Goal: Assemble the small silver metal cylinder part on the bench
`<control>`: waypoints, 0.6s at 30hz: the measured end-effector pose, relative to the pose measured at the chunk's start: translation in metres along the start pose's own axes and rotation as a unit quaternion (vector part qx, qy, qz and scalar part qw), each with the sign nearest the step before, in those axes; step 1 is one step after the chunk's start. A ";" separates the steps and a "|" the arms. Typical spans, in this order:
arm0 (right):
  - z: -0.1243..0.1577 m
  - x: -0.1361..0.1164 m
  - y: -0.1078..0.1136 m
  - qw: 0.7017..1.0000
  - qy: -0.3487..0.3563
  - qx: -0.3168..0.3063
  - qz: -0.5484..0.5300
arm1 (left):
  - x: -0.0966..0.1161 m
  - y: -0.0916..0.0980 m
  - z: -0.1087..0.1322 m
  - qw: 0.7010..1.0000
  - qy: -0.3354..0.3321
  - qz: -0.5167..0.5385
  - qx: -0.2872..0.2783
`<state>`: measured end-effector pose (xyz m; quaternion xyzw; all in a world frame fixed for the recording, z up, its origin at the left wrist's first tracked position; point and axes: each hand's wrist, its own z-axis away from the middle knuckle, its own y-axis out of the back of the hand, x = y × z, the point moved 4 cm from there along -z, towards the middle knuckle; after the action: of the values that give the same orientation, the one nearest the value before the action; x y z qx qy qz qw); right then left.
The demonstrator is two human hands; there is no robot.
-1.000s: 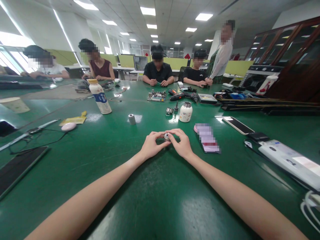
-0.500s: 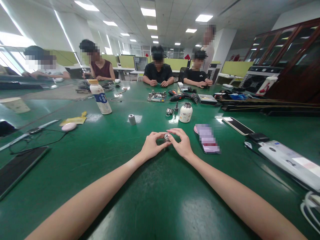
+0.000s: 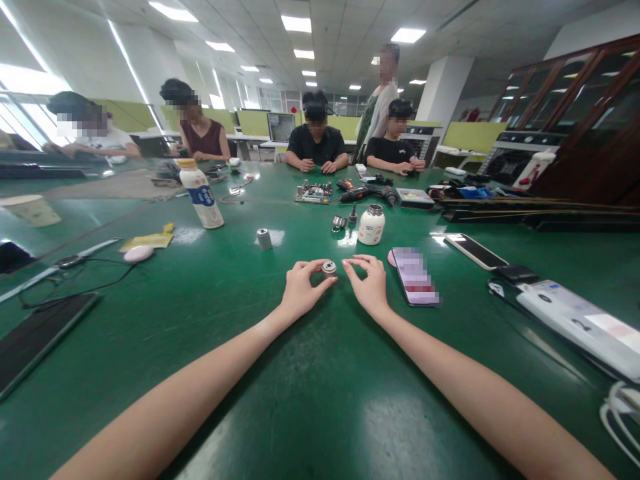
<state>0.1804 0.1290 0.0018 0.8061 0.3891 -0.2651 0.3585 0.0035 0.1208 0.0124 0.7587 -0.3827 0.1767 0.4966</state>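
Between the thumb and fingers of my left hand [image 3: 303, 288] is a small silver metal cylinder [image 3: 329, 269], upright at the table, its round top showing dark marks. Just to its right, my right hand [image 3: 370, 283] is apart from it, thumb tip and fingertip pinched together. Anything held in that pinch is too small to make out. A second, similar grey metal cylinder [image 3: 264, 239] stands farther off to the left. Beyond my right hand are a white patterned bottle without a lid [image 3: 371, 225] and a shiny metal piece [image 3: 339, 223].
A phone [image 3: 414, 277] lies right of my right hand, with a second phone [image 3: 476, 252] and a white power strip [image 3: 583, 320] beyond. Farther back are a circuit board [image 3: 314, 193], a power drill [image 3: 367, 193] and a drink bottle [image 3: 201, 195]. Several people sit across the table.
My right hand has come away from the cylinder to the right, its fingertips now pinched. The left hand keeps the cylinder, shifted slightly left. A standing person in the background moved left.
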 end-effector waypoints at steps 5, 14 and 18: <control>0.008 0.019 -0.011 0.996 -0.027 -0.043 0.077 | -0.007 0.001 0.000 0.999 0.027 -0.006 0.036; 0.009 0.016 -0.010 0.992 -0.040 -0.066 0.101 | -0.004 0.001 0.000 0.999 0.033 -0.017 0.028; 0.003 0.008 -0.002 0.998 -0.025 -0.009 0.050 | -0.007 0.000 -0.001 0.999 0.030 0.010 0.016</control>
<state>0.1833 0.1310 -0.0066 0.8147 0.3417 -0.2633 0.3876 -0.0007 0.1242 0.0083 0.7573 -0.3724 0.2101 0.4936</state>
